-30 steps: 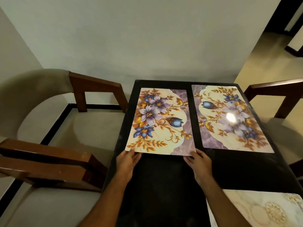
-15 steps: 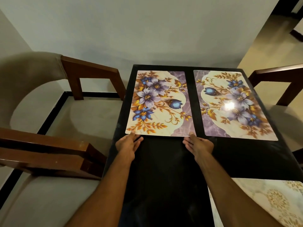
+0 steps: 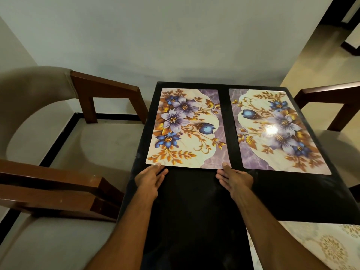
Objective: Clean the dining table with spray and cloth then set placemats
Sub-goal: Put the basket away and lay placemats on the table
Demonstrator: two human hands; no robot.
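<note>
Two floral placemats lie flat side by side on the far half of the black dining table (image 3: pixel 194 201). The left placemat (image 3: pixel 187 129) has my hands at its near edge. My left hand (image 3: pixel 150 178) touches the near left corner with straight fingers. My right hand (image 3: pixel 233 179) touches the near right corner, fingers extended. The right placemat (image 3: pixel 276 131) lies apart from both hands, with a glare spot on it. No spray bottle or cloth is in view.
A wooden chair with beige cushions (image 3: pixel 58 152) stands close on the left of the table. Another chair's arm (image 3: pixel 331 94) shows on the right. A pale patterned mat (image 3: pixel 315 248) lies at the table's near right corner. A wall stands behind the table.
The left placemat has slid farther away across the table, pushed by both hands. My fingers have gone from holding its near edge to lying straight at its corners.
</note>
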